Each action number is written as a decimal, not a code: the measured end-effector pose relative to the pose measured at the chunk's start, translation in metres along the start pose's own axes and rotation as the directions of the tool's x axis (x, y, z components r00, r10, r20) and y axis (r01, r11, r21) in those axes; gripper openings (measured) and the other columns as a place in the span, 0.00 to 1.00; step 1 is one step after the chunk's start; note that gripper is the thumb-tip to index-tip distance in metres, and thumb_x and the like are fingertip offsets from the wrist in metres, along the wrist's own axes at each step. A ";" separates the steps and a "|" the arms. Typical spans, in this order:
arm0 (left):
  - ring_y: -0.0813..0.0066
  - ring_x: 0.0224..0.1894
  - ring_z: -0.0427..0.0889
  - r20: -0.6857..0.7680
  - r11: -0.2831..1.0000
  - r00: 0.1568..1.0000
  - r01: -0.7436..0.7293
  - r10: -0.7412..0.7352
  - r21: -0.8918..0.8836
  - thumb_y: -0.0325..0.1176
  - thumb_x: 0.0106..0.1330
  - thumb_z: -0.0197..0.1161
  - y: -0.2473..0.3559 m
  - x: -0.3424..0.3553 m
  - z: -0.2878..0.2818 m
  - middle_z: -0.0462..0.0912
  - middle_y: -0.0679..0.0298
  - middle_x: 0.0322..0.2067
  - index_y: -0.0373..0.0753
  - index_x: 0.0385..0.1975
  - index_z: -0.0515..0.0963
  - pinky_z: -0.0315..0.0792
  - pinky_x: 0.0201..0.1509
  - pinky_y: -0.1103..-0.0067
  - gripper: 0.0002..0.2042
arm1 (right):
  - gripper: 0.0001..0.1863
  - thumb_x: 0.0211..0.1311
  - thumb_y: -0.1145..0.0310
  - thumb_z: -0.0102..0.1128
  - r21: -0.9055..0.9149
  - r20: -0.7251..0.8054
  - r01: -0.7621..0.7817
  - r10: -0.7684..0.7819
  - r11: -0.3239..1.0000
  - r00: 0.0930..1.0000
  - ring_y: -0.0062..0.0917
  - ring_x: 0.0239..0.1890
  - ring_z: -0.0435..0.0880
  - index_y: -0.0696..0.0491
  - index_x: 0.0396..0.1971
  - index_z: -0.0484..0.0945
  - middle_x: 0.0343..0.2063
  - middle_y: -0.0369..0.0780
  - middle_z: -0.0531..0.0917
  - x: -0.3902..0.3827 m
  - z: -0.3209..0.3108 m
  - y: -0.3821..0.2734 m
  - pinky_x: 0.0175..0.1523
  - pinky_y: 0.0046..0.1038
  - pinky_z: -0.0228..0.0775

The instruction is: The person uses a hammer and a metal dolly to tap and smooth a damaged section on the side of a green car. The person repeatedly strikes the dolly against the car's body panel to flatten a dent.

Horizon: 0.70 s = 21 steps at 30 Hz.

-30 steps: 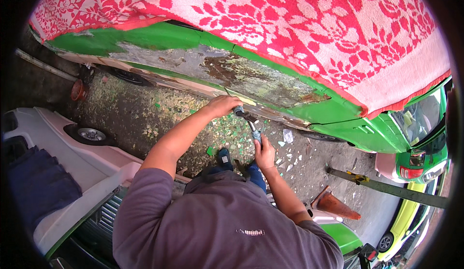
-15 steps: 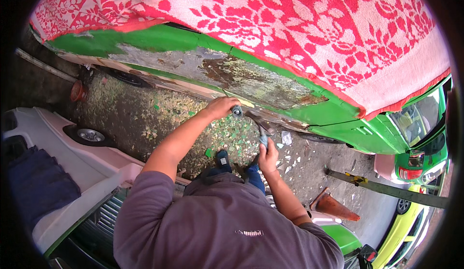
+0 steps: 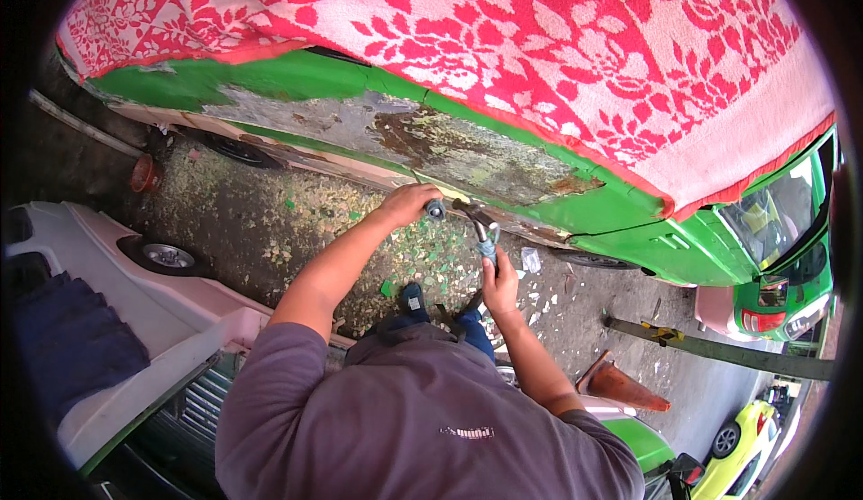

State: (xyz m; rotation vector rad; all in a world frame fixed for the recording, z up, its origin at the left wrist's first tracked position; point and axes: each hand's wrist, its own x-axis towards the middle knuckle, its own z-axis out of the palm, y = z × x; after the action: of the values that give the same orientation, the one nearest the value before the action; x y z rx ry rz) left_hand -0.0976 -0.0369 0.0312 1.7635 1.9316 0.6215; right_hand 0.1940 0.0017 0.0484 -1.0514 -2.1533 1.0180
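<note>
Left hand (image 3: pixel 406 203) clenches a chisel (image 3: pixel 440 209) against the green car (image 3: pixel 575 212). Right hand (image 3: pixel 500 282) grips the hammer (image 3: pixel 485 235), head at twelve o'clock, wrist cocked.

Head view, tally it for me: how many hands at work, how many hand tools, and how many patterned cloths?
Hands: 2, left hand and right hand
Hand tools: 2, short dark tool in the left, hammer in the right
Patterned cloths: 1, red and white cloth
Total: 5
</note>
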 end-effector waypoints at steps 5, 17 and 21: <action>0.55 0.51 0.79 -0.006 0.999 1.000 0.021 -0.021 -0.037 0.19 0.55 0.61 0.005 0.003 -0.004 0.79 0.62 0.48 0.45 0.45 0.76 0.74 0.50 0.63 0.18 | 0.20 0.67 0.63 0.59 0.067 0.001 -0.059 0.059 0.996 0.998 0.48 0.35 0.84 0.60 0.52 0.74 0.35 0.54 0.83 -0.005 -0.007 -0.007 0.41 0.39 0.74; 0.56 0.57 0.76 -0.236 0.978 0.968 0.038 -0.087 -0.207 0.17 0.53 0.64 -0.005 -0.054 -0.013 0.77 0.62 0.55 0.42 0.45 0.76 0.74 0.56 0.67 0.19 | 0.19 0.67 0.61 0.59 0.052 0.043 -0.143 0.141 0.988 0.989 0.36 0.26 0.83 0.58 0.51 0.76 0.25 0.49 0.83 -0.011 -0.013 -0.005 0.36 0.35 0.74; 0.57 0.58 0.76 -0.278 0.974 0.956 0.026 -0.090 -0.227 0.15 0.51 0.64 -0.013 -0.065 -0.013 0.76 0.62 0.56 0.41 0.46 0.76 0.74 0.57 0.67 0.22 | 0.19 0.67 0.60 0.60 0.030 0.055 -0.112 0.111 0.993 0.992 0.36 0.26 0.83 0.57 0.51 0.76 0.25 0.49 0.83 -0.006 -0.014 -0.011 0.35 0.34 0.74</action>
State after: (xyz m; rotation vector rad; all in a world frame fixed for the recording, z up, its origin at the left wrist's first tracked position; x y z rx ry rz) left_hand -0.1104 -0.1026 0.0356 1.5395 2.0002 1.0780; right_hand 0.2024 -0.0020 0.0645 -1.1520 -2.1318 1.1411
